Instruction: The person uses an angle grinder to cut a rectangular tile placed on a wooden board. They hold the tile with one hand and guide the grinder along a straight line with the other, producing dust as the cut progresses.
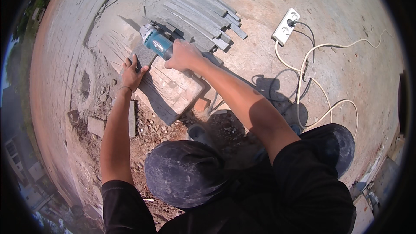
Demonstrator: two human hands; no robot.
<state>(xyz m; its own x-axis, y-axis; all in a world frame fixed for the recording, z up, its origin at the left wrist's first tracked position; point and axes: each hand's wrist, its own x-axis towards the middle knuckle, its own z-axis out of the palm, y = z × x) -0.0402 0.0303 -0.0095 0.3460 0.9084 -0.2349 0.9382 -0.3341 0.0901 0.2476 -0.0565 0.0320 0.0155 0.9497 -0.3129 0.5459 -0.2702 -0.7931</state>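
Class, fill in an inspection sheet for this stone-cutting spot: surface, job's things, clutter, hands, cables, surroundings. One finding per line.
Surface: dusty concrete ground in bright sun; a scored pale slab serves as the work base.
Job's things: teal angle grinder over a grey stone strip lying on the slab; stack of cut grey strips just behind.
Clutter: rubble and broken pieces on reddish soil beside the slab.
Hands: right hand grips the grinder's body; left hand presses flat on the strip.
Cables: white cord loops loosely near the person's knees to a white socket strip; a dark cable is plugged in there.
Surroundings: buildings at the left edge.
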